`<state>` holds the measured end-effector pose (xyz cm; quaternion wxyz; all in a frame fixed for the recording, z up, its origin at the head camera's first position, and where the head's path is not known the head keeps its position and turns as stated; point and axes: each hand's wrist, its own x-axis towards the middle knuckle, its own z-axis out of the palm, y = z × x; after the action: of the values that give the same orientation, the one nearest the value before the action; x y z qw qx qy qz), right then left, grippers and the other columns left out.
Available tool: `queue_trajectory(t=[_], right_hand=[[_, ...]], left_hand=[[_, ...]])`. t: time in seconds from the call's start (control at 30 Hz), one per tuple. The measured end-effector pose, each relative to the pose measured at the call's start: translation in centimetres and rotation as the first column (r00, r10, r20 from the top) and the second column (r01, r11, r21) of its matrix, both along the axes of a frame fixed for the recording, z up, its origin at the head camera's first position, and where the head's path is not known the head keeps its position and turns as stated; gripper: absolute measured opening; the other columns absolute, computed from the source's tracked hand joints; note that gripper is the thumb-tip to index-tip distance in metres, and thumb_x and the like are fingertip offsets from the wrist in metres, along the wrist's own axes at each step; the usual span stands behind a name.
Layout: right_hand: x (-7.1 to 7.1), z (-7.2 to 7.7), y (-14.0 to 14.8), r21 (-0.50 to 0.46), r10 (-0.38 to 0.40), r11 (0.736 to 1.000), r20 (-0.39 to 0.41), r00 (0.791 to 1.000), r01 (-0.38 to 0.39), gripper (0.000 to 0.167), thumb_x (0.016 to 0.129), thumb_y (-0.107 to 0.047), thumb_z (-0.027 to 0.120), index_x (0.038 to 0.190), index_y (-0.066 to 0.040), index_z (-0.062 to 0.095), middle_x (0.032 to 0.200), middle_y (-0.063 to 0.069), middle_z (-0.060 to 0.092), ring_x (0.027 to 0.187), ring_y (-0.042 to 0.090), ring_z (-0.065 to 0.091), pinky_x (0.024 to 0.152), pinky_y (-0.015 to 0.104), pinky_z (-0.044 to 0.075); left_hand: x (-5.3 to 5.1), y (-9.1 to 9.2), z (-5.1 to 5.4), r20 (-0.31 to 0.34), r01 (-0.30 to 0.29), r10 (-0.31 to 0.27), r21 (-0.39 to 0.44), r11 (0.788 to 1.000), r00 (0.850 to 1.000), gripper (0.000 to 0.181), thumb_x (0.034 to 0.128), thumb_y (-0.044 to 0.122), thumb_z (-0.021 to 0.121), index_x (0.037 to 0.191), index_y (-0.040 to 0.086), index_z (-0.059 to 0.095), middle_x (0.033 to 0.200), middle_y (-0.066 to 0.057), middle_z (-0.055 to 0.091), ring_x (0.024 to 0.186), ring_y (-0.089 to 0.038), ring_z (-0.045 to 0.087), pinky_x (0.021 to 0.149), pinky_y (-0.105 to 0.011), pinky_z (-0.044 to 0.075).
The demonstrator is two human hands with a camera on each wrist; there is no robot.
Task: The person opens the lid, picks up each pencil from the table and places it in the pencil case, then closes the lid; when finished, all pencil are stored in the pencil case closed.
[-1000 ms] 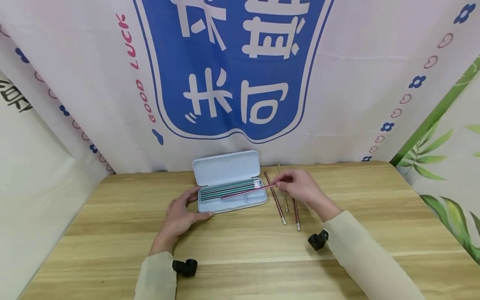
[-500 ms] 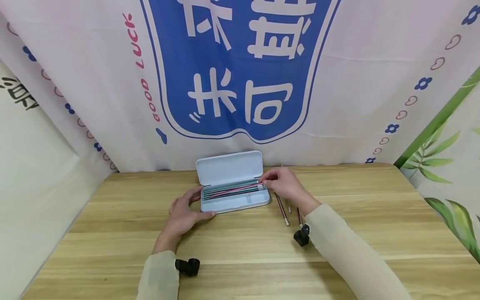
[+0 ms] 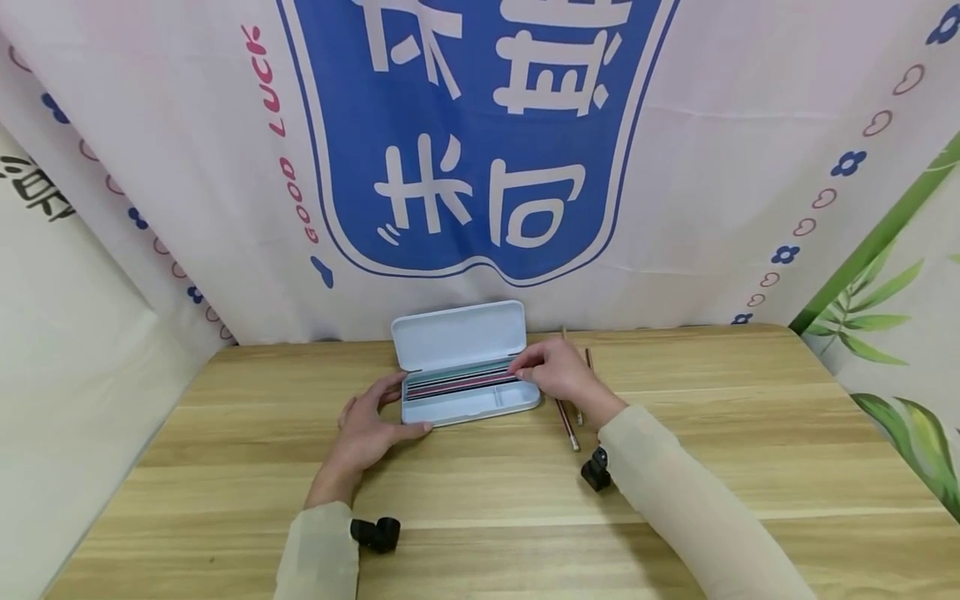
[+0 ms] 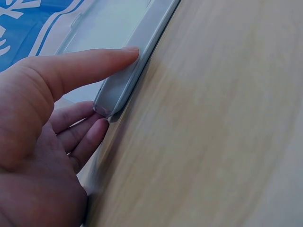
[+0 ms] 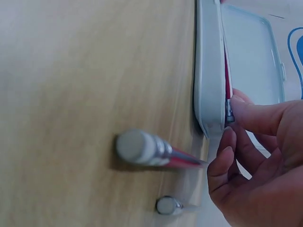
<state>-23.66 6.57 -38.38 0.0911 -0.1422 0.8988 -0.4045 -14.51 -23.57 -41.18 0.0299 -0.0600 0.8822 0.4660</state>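
Note:
A light blue pencil case [image 3: 453,408] lies with its lid [image 3: 459,335] raised at the back of the table. Several dark and green pencils [image 3: 480,369] lie lengthwise in its rear compartment. My left hand [image 3: 367,429] grips the case's left end, thumb along the front edge and fingers at the end wall. At the case's right end, my right hand [image 3: 562,371] pinches a red pencil [image 5: 228,80] near its eraser end. This pencil lies along the others inside the case. My right fingers hide part of the pencils' eraser ends.
Right of the case, a dark red pencil [image 3: 567,427] lies on the wooden table [image 3: 480,508], its white eraser toward me. Other loose pencils lie beside it, partly hidden by my right hand and wrist. A printed cloth [image 3: 690,208] hangs behind the table.
My right hand has moved left to the case, carrying the red pencil. That pencil, slanted across the case before, now lies in line with the others. The left hand keeps its hold.

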Motion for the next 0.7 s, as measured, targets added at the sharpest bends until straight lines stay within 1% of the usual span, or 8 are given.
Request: queue_trajectory(t=[0.2, 0.37, 0.53, 0.7], right_hand=[[0.12, -0.27, -0.27, -0.010, 0.007, 1.000, 0.001, 1.000, -0.007, 0.014, 0.099, -0.007, 0.073, 0.099, -0.013, 0.086, 0.103, 0.005, 0.082, 0.094, 0.019, 0.067, 0.080, 0.028, 0.051], [0.19, -0.46, -0.30, -0.004, 0.011, 1.000, -0.022, 1.000, -0.011, 0.015, 0.098, -0.006, 0.074, 0.097, -0.014, 0.087, 0.103, 0.004, 0.081, 0.094, 0.018, 0.067, 0.081, 0.029, 0.051], [0.21, -0.68, -0.37, 0.014, 0.030, 0.999, -0.051, 0.998, -0.029, 0.015, 0.097, -0.006, 0.075, 0.095, -0.015, 0.087, 0.104, 0.004, 0.082, 0.094, 0.018, 0.068, 0.084, 0.031, 0.052], [0.22, -0.67, -0.35, 0.022, 0.041, 0.999, -0.054, 0.998, -0.039, 0.015, 0.097, -0.007, 0.076, 0.095, -0.016, 0.087, 0.104, 0.003, 0.082, 0.093, 0.017, 0.066, 0.084, 0.030, 0.052]], left_hand=[[0.04, 0.13, -0.02, 0.003, -0.001, 0.001, 0.009, 1.000, 1.000, 0.098, 0.0795, 0.025, 0.096, 0.162, 0.014, 0.045, 0.159, -0.020, 0.057, 0.152, -0.039, 0.046, 0.134, -0.060, -0.007], [0.10, 0.09, -0.01, 0.000, 0.001, -0.001, 0.014, 1.000, 1.000, 0.098, 0.0789, 0.025, 0.096, 0.162, 0.013, 0.046, 0.158, -0.021, 0.057, 0.152, -0.039, 0.046, 0.134, -0.060, -0.007], [0.10, 0.08, 0.05, 0.003, 0.002, -0.002, 0.011, 1.000, 1.000, 0.098, 0.0792, 0.025, 0.096, 0.162, 0.014, 0.045, 0.158, -0.021, 0.057, 0.152, -0.039, 0.046, 0.134, -0.061, -0.007], [0.10, 0.10, 0.06, 0.004, 0.002, -0.002, 0.013, 1.000, 1.000, 0.098, 0.0791, 0.025, 0.096, 0.162, 0.013, 0.045, 0.158, -0.021, 0.057, 0.152, -0.040, 0.046, 0.134, -0.061, -0.007]])
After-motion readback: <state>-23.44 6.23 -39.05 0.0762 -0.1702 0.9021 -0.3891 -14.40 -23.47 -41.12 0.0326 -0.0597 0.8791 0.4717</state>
